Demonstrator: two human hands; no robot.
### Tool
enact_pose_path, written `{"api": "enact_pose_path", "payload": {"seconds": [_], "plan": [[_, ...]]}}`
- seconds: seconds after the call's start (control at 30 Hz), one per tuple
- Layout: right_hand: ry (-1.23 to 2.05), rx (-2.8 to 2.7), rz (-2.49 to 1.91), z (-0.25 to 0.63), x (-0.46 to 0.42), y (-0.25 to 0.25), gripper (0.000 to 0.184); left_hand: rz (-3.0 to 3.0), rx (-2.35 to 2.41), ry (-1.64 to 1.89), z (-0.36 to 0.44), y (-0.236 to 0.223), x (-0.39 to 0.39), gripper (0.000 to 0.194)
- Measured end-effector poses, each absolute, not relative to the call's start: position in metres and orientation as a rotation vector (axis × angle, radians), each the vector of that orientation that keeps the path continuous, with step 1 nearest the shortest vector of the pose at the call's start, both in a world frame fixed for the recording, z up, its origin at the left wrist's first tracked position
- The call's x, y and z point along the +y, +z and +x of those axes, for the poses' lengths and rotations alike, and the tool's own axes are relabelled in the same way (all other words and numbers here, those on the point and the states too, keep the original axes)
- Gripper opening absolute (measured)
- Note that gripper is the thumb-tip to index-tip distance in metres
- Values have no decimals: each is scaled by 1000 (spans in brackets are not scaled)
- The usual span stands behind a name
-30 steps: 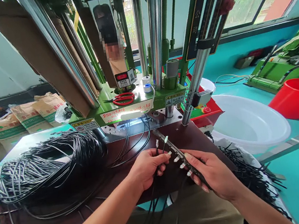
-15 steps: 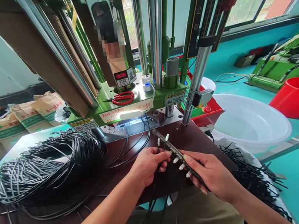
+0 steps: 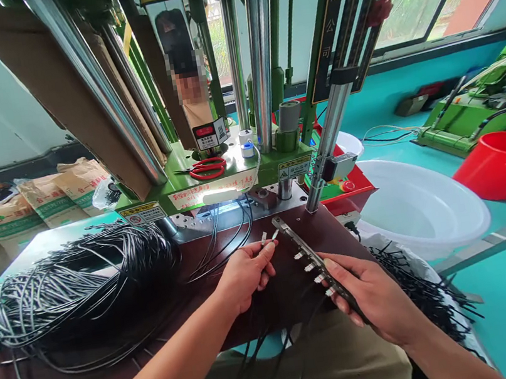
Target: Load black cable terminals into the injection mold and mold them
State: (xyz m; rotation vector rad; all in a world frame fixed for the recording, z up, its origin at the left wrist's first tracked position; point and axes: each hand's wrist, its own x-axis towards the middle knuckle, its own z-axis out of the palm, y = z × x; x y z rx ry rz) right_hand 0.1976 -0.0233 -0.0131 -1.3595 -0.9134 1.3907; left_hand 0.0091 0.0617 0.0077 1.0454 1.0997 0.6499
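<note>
My left hand (image 3: pixel 246 274) is closed in a pinch on thin black cables; two pale connector tips (image 3: pixel 275 235) stick out past its thumb and fingers. My right hand (image 3: pixel 370 289) is wrapped round the near end of a narrow dark metal bar (image 3: pixel 294 237). Several small silvery connectors (image 3: pixel 309 267) sit in a row along the bar's left side. The bar slants up and to the left above the brown tabletop (image 3: pixel 299 306), its far end a short way right of the left hand's tips. Black cables (image 3: pixel 258 350) trail down toward my lap.
A large coil of black cables (image 3: pixel 144 256) lies on the left. Ahead stands a green press (image 3: pixel 251 174) with red-handled scissors (image 3: pixel 207 168) on its ledge and cables in its lower part. On the right are a bag of black pieces (image 3: pixel 420 291) and a white tub (image 3: pixel 417 209).
My left hand has drawn back slightly left with the connector tips, away from the bar. My right hand and the bar have shifted a little right, widening the gap between them.
</note>
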Motion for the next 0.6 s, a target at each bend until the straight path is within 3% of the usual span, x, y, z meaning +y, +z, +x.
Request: {"api": "enact_pose_path", "payload": {"seconds": [0.2, 0.6], "plan": [[1403, -921, -1359, 197, -21, -11, 51, 1146, 1137, 596, 14, 2, 62, 28], [1427, -979, -1370, 197, -21, -9, 52, 1194, 1156, 507, 14, -1, 62, 30]]}}
